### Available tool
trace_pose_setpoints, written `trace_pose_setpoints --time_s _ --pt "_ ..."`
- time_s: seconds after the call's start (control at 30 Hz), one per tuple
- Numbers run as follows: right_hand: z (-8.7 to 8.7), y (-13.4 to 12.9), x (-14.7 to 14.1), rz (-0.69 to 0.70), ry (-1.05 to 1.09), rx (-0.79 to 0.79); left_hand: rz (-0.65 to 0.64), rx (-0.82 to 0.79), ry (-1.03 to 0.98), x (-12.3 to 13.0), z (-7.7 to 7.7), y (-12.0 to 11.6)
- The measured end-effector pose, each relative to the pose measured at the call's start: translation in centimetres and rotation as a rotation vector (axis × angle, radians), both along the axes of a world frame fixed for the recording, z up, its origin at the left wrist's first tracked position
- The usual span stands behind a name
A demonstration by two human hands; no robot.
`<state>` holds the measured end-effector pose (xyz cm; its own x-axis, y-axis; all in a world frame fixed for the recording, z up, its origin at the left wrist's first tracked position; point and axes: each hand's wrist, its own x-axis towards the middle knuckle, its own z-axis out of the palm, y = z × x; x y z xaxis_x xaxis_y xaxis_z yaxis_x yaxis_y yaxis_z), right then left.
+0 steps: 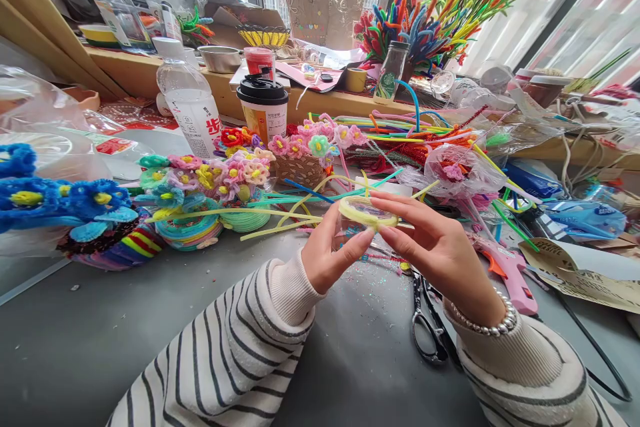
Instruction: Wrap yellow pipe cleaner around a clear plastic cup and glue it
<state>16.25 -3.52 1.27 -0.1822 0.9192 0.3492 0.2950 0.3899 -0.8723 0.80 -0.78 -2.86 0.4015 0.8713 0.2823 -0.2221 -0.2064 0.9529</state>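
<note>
Between both hands is a small clear cup [350,229] with a pale yellow pipe cleaner [384,219] lying around its rim. My left hand [323,257] grips the cup from the left, its thumb on the near side of the rim. From the right, my right hand [443,257] presses the pipe cleaner at the rim with thumb and fingers. Much of the cup is hidden by the fingers. Black-handled scissors [426,337] lie on the grey table [350,373] below my right hand. Several loose pipe cleaners [270,230] stretch across the table behind the cup.
Pipe-cleaner flowers in a striped pot [115,243] and in a basket [295,170] stand at left and behind. A bottle [187,103] and a lidded coffee cup [263,110] stand farther back. A pink glue gun [513,277] and brown paper [585,280] lie right.
</note>
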Motion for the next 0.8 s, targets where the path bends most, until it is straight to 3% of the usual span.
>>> trace_pose_setpoints --time_s 0.8 --pt "-0.19 -0.04 -0.09 -0.053 -0.067 0.083 0.016 -0.005 0.006 -0.06 0.12 0.04"
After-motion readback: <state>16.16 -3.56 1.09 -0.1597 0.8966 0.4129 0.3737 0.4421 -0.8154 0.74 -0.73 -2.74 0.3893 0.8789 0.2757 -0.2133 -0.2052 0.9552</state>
